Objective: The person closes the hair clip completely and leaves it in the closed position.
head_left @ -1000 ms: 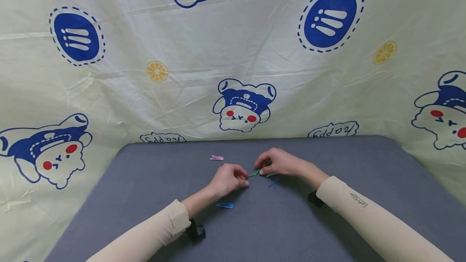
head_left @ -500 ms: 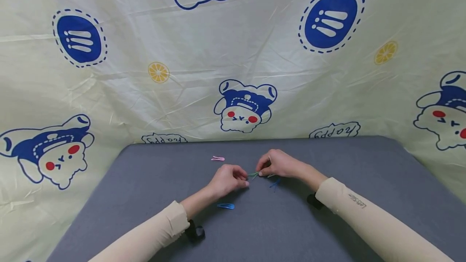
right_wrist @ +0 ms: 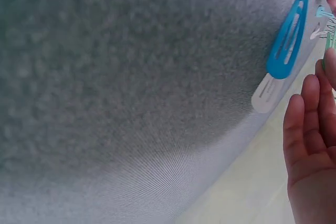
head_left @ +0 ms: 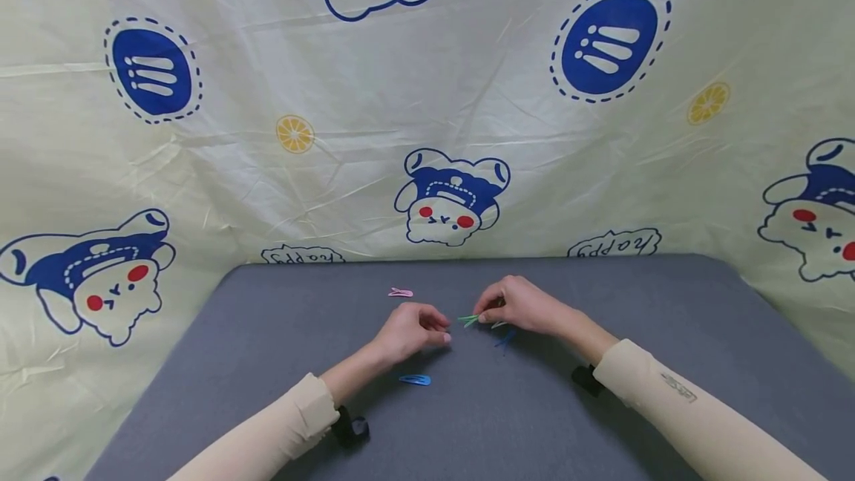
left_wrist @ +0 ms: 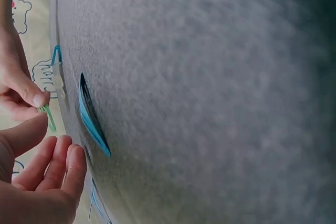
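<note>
Right hand point(head_left: 521, 305) had the green hair clip point(head_left: 468, 320) pinched at one end, thumb against fingers. Probable reason: keeps the two legs clear, pointing toward the left hand point(head_left: 410, 332). Left hand was empty, fingers loosely bent, thumb held apart, tips just short of the clip's free end. My read: spaced for access to the clip from both ends.

Clip was held above the surface point(head_left: 508, 421), about midway between left and right edges, toward the far edge. Left wrist view showed it against the printed cloth point(left_wrist: 39, 59), so it read as lifted.

Rest lay loose on the surface: pink hair clip point(head_left: 401, 292) closest to the far edge, blue hair clip point(head_left: 415, 380) farther from it, second blue hair clip point(head_left: 505, 340) and pale hair clip point(head_left: 498, 324) beside the right hand. Spread probably eased picking. Couldn't tell if that last pair touched.

Look: green clip was slim, bright green, legs splayed in a narrow V. Pinched end was hidden by the fingers; finish too small to judge.
</note>
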A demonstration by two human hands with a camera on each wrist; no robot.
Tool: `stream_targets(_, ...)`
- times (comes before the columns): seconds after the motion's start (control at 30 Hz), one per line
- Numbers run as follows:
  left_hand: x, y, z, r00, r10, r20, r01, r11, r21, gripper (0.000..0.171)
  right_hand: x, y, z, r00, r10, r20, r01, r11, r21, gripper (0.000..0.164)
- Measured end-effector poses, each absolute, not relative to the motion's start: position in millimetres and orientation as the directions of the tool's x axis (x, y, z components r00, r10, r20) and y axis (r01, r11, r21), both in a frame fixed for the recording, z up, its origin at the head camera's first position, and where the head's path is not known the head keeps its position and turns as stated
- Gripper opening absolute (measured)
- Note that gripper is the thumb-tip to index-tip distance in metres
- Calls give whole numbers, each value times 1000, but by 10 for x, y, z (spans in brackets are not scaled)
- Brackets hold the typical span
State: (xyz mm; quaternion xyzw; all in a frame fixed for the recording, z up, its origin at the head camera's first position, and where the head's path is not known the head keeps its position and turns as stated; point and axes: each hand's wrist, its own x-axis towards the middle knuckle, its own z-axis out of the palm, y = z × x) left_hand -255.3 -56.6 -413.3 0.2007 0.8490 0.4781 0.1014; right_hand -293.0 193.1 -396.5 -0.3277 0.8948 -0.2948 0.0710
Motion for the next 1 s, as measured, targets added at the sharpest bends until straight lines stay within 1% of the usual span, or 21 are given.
stream_targets(0.3,-2539,-668,-4123,-901,432,47,258,445,858,22,-2717,1960,-3930,-803,-584,121,-525,595,-609,7)
stream_targets(0.47,-2526,-714,-4116,-893,443,77,283,422,861,22,-2612,1993,-3932,-814,-556,168,-534,603,-592,8)
stream_targets(0.7,-2473,-754,-4089,-868,484,110,330,399,855,24,-2443,2007,-3872,-837,-504,211,-518,609,-600,9)
stream_targets(0.83,-2416,-769,-4032,-849,512,132,363,383,849,26,-2350,1996,-3846,-848,-483,217,-499,594,-630,8)
stream_targets(1.0,-2335,-782,-3958,-841,520,148,385,385,839,27,-2231,1955,-3816,-851,-457,258,-503,570,-650,7)
